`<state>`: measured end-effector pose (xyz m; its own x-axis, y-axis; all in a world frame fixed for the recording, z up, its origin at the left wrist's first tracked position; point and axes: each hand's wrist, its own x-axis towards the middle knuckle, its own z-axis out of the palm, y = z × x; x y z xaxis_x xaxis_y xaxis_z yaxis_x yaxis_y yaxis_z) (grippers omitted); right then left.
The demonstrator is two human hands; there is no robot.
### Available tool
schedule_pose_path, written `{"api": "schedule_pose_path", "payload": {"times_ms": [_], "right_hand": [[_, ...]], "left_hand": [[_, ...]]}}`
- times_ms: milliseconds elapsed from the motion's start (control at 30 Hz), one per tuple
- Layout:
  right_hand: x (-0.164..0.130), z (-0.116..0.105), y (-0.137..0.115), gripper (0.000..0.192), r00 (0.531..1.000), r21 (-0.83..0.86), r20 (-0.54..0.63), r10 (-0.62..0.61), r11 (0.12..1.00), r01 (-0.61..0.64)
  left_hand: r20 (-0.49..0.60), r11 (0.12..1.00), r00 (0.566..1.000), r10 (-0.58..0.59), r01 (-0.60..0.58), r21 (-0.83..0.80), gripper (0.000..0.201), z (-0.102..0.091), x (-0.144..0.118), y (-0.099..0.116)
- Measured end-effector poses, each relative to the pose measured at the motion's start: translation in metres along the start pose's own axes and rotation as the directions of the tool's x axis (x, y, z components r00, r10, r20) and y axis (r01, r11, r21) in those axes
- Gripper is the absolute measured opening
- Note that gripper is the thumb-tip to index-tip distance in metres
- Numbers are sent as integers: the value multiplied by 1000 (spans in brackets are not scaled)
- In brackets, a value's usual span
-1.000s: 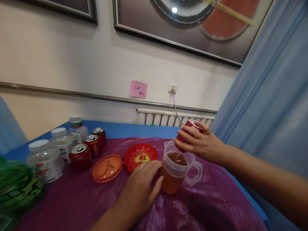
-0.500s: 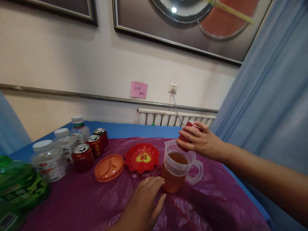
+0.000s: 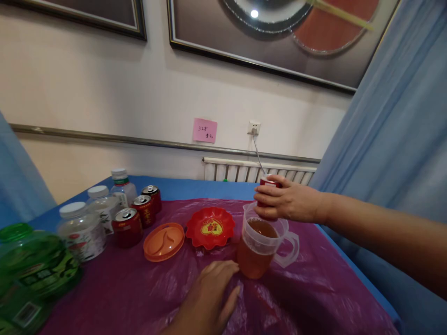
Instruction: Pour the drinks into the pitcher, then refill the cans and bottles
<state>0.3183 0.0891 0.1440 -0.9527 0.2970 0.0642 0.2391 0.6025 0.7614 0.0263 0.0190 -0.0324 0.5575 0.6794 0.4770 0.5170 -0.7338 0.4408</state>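
Note:
My right hand grips a red drink can, its fingers wrapped round the side. Held nearly vertical, the can has its lower end over the mouth of a clear plastic pitcher. Amber liquid fills much of the pitcher, whose handle points right. My left hand is open at the pitcher's lower left, thumb apart from the fingers. Its fingertips are beside the pitcher wall; contact is hard to tell. To the left of the pitcher are a red scalloped plate and an orange round lid.
Several red cans stand at the left, beside clear jars with white caps. Large green bottles occupy the left front. Purple plastic sheeting covers the blue tablecloth. A blue curtain hangs at the right.
The can in my right hand has turned from a slant to nearly vertical, above the pitcher. My left hand stays close to the pitcher. The whole view has shifted slightly.

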Motion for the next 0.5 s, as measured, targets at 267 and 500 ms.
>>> {"api": "schedule_pose_path", "payload": {"times_ms": [267,500], "right_hand": [[7,-22,-37,68,372,709,-87,924,320,-628],[88,-41,-163,60,574,859,396,717,-510,44]], "left_hand": [[-44,989,991,-127,123,-87,48,-23,-8,7],[-112,793,934,-340,221,-568,82,-55,-32,23]]}}
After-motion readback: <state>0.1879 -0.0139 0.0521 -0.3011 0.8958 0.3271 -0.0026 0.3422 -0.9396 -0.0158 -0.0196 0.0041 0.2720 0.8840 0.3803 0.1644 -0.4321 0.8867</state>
